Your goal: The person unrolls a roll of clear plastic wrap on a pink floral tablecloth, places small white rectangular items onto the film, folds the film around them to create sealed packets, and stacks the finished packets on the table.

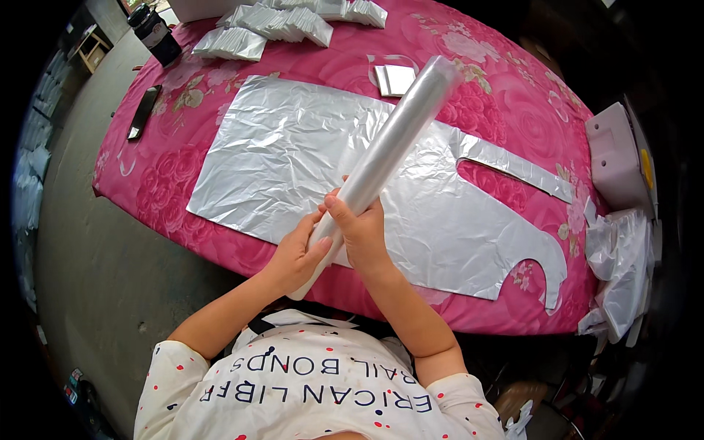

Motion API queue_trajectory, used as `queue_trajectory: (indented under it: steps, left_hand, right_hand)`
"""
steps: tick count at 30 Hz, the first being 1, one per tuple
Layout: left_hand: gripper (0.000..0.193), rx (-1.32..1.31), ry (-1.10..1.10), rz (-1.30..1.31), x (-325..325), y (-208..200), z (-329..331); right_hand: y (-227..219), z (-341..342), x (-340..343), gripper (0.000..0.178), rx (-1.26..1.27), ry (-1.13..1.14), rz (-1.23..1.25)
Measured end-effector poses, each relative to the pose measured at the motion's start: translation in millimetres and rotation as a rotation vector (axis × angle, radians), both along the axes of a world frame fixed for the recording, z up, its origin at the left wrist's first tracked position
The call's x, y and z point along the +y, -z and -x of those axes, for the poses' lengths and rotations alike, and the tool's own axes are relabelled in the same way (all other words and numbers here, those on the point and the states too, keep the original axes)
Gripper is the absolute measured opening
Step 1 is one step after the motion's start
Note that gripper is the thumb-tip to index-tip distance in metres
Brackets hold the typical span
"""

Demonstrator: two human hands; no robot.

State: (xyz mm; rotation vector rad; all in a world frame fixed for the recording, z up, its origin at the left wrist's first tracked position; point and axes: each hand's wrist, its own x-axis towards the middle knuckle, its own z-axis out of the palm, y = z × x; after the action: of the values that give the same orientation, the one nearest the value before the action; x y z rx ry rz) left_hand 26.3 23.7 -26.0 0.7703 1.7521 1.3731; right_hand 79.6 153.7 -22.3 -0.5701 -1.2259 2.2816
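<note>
Both hands grip a long, translucent roll of plastic film (396, 132), tilted with its top end up to the far right and its lower end near my shirt. My left hand (299, 253) is closed round the lower part. Just above it, my right hand (359, 226) wraps the roll with the thumb along its side. Under the roll, a large creased silver plastic sheet (286, 139) lies flat on the table. Its right end has curved cut-outs and two strap-like strips. The roll covers part of the sheet's middle.
A pink floral cloth (176, 183) covers the table. At the back are stacks of folded silver packets (286, 26), a dark bottle (154, 35) and a small silver-white square packet (396, 79). A black phone (144, 112) lies left; a white box (620, 158) and clear plastic bags (623, 257) are right.
</note>
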Motion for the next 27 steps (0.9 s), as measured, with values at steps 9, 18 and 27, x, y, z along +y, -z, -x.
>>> queue_trajectory:
  steps: [9,18,27]
  left_hand:
    - [0.027,-0.685,0.249,0.477,-74.9,-4.2,5.6]
    - [0.047,-0.690,0.242,0.515,-95.1,1.5,-0.6]
    - [0.057,-0.734,0.249,0.498,-94.5,0.9,1.7]
  right_hand:
    - [16.9,-15.8,119.7,0.045,-0.124,0.137,0.094]
    - [-9.0,-38.0,153.9,0.019,-0.590,-0.280,-0.357]
    - [5.4,-36.3,152.5,0.013,-0.498,-0.447,-0.270]
